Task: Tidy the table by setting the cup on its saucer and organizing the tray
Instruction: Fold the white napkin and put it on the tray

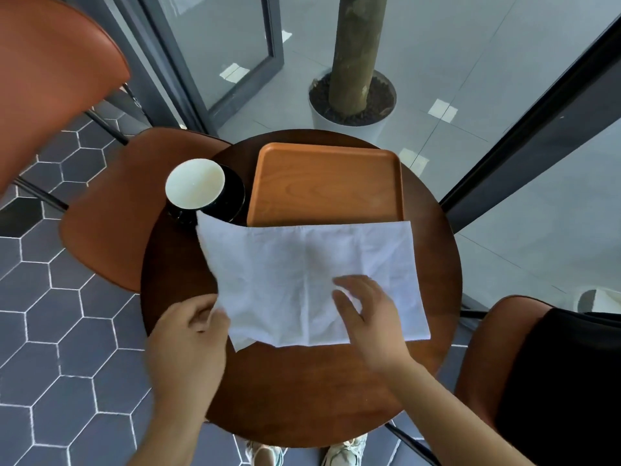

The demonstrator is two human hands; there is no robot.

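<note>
With the cup (195,183) on its saucer (236,195), we seem to be folding the cloth (302,257): left hand (188,334) pinches its corner, right hand (366,317) rests loose-fingered on it; next, probably onto the tray (329,183).

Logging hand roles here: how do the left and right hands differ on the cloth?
The left hand pinches the left edge of the cloth with curled fingers, while the right hand rests on top with fingers spread. The left hand sits near the left rim of the table, while the right hand is over the cloth's near middle. Both touch the cloth.
</note>
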